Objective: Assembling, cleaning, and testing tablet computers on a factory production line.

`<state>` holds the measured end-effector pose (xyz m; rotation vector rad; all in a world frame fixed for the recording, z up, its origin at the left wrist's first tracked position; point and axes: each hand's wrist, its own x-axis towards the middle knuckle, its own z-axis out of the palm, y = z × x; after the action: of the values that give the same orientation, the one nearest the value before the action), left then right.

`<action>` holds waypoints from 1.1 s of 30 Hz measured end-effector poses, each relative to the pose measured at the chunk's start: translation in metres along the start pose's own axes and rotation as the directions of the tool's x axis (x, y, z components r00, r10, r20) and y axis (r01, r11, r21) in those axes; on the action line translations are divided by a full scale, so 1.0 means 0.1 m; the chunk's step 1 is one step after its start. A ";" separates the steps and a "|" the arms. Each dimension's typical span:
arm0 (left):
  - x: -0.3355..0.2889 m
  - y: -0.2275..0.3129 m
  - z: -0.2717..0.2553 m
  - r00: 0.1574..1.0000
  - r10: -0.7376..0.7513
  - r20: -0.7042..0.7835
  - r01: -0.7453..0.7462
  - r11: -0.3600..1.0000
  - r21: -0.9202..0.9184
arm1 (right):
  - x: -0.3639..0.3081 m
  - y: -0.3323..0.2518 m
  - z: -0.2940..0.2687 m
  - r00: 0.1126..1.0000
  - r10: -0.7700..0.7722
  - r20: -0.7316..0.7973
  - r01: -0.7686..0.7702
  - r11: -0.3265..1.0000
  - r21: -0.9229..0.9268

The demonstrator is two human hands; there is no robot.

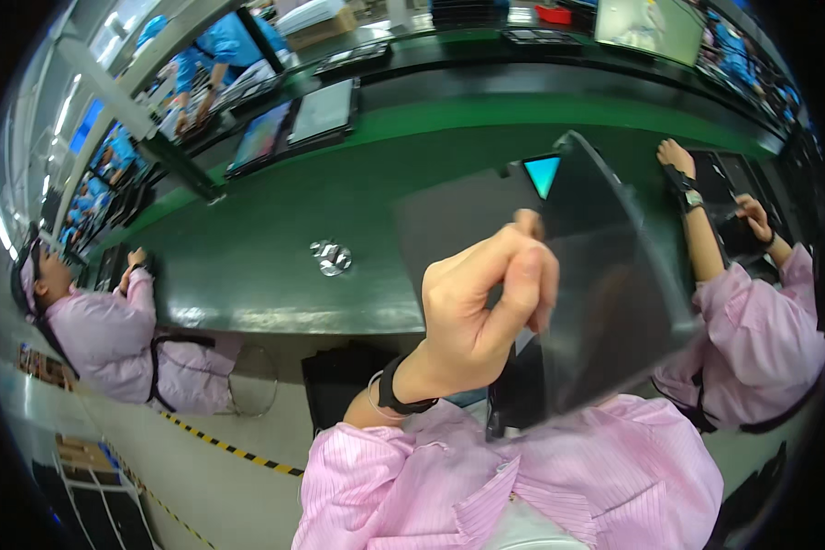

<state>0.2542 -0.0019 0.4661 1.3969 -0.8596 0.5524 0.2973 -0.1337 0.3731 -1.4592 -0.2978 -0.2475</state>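
My left hand (486, 293) is raised in front of my chest, fingers curled in a pinch. It appears to grip the left edge of a dark, see-through plastic film (614, 284), which hangs curved and blurred to the right of the fingers. Beyond the hand lies a flat dark grey panel (449, 215) on the green bench; a bright turquoise triangle (543, 174) shows at its far edge, beside the film. A small fingertip shows just above my knuckles, and I cannot tell which hand it belongs to. Otherwise my right hand is hidden, with the film covering that side.
A crumpled clear wrapper (331, 258) lies on the green bench (247, 247) to the left. Flat panels (324, 112) rest at the far left. Co-workers in pink sit to the left (110, 339) and right (752, 321). A metal post (179, 165) stands at the far-left edge.
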 end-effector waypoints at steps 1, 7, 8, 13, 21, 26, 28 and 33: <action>-0.07 -0.08 0.07 0.982 -0.188 -0.033 0.185 0.980 -0.075 | 0.03 -0.02 -0.05 0.999 0.002 -0.036 -0.003 0.999 -0.036; -0.48 -0.30 0.12 0.863 -0.474 -0.173 0.489 0.871 0.051 | 0.25 0.02 -0.25 0.819 -0.209 0.535 -0.371 0.518 0.771; -0.56 -0.25 0.09 0.839 -0.511 -0.189 0.527 0.849 0.043 | 0.28 0.04 -0.23 0.750 -0.310 0.585 -0.478 0.357 0.802; -0.81 -0.20 0.03 0.790 -0.560 -0.248 0.575 0.818 -0.016 | 0.24 -0.04 -0.14 0.736 -0.435 0.519 -0.420 0.307 0.854; -0.83 -0.27 0.10 0.784 -0.570 -0.245 0.590 0.807 0.012 | 0.28 0.18 -0.11 0.737 -0.465 0.490 -0.474 0.161 0.866; -0.63 -0.26 0.10 0.804 -0.548 -0.230 0.579 0.810 0.095 | 0.46 0.42 -0.01 0.679 -0.615 0.400 -0.479 0.041 0.877; -0.58 -0.30 0.14 0.807 -0.550 -0.213 0.578 0.810 0.099 | 0.47 0.50 0.01 0.690 -0.650 0.318 -0.462 -0.057 0.885; -0.56 -0.36 0.16 0.811 -0.556 -0.184 0.577 0.811 0.095 | 0.49 0.54 -0.03 0.673 -0.689 0.270 -0.421 -0.057 0.905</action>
<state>0.2458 -0.0142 0.3991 1.6351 -0.2465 0.2483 0.3622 -0.1308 0.3393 0.2533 -1.1007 0.4325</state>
